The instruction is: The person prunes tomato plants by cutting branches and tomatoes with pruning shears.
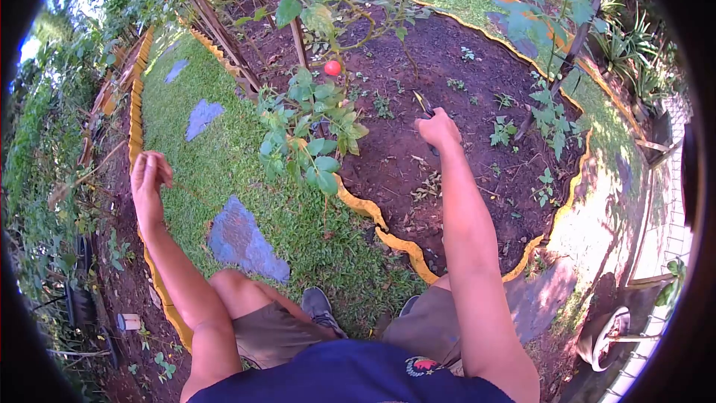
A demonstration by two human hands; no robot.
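Note:
My right hand (438, 130) is closed round the dark handle of pruning shears (423, 104), whose blades point up and away over the dark soil bed (403, 172). Out to the left, over the grass edge, my left hand (151, 173) is raised with its fingers bent together; a thin dry stem (89, 173) shows beside it, and whether the fingers hold it is too small to tell. Between the hands stands a leafy tomato plant (321, 130) with one red tomato (333, 68).
Wavy yellow edging (406, 248) borders the bed. Wooden stakes (216, 26) rise at the upper left. Flat stones (242, 242) lie in the grass. Another leaning stake (570, 56) stands at the right, and a pot (603, 339) sits at the lower right.

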